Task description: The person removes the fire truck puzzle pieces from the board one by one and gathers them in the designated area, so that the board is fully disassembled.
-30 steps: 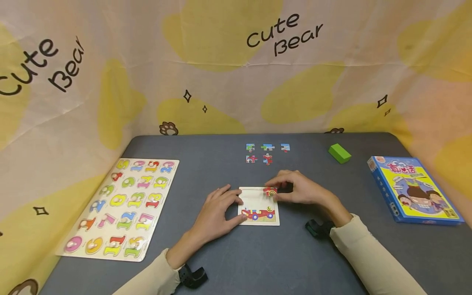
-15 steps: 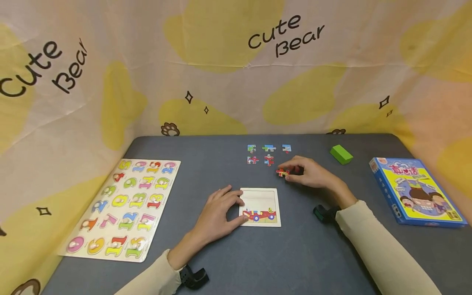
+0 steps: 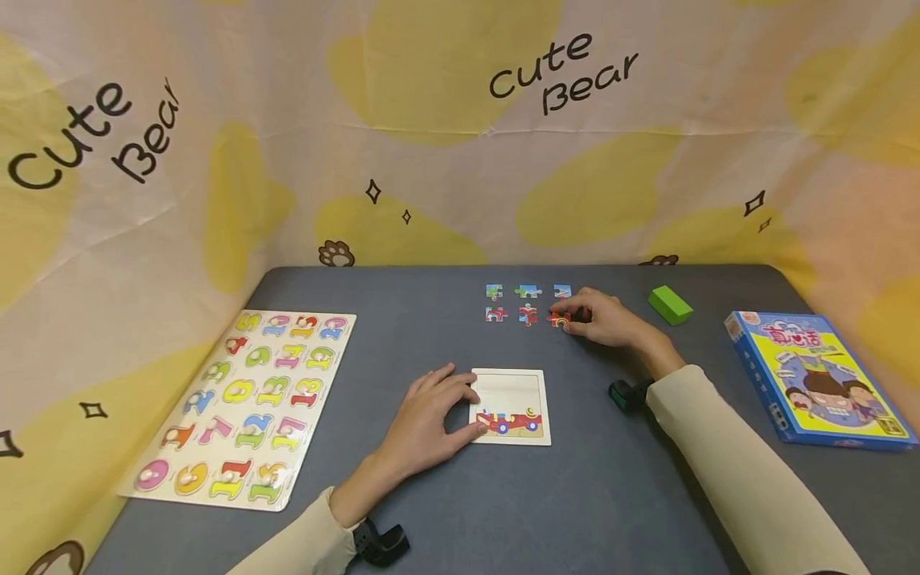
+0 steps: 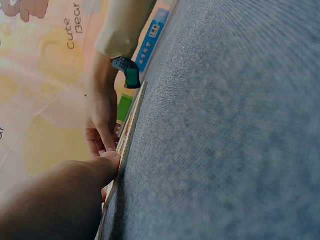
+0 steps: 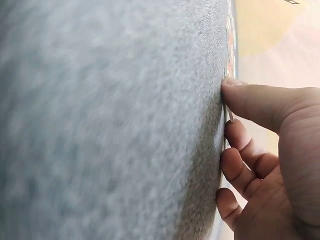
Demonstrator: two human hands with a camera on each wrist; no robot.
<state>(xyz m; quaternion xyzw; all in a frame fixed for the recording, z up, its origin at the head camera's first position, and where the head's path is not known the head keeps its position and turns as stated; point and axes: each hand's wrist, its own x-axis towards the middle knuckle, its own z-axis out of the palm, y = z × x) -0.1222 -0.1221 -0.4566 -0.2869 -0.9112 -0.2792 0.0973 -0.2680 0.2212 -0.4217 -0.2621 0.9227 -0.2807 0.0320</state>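
Observation:
My left hand [image 3: 426,419] rests at the left side of a small white puzzle board [image 3: 511,407]. Its thumb lies on the lower left of the board, and the fingertips touch the upper left edge. A red vehicle picture fills the board's lower strip; the upper part is bare. Farther back, my right hand [image 3: 605,318] pinches a red and yellow puzzle piece [image 3: 559,319] at table level, at the right end of the front row of loose pieces. Fingers partly cover that piece. In the right wrist view, the thumb [image 5: 250,97] and curled fingers hold its thin edge.
Several loose puzzle pieces [image 3: 528,291] lie in two rows at the back. A green block [image 3: 670,305] and a blue and yellow box [image 3: 822,379] are on the right. At the left lies a number board [image 3: 251,399]. A printed curtain [image 3: 431,120] surrounds the table.
The right hand has lifted the red and yellow puzzle piece off the board's upper right and carried it back to the rows of pieces. The left hand stays at the board.

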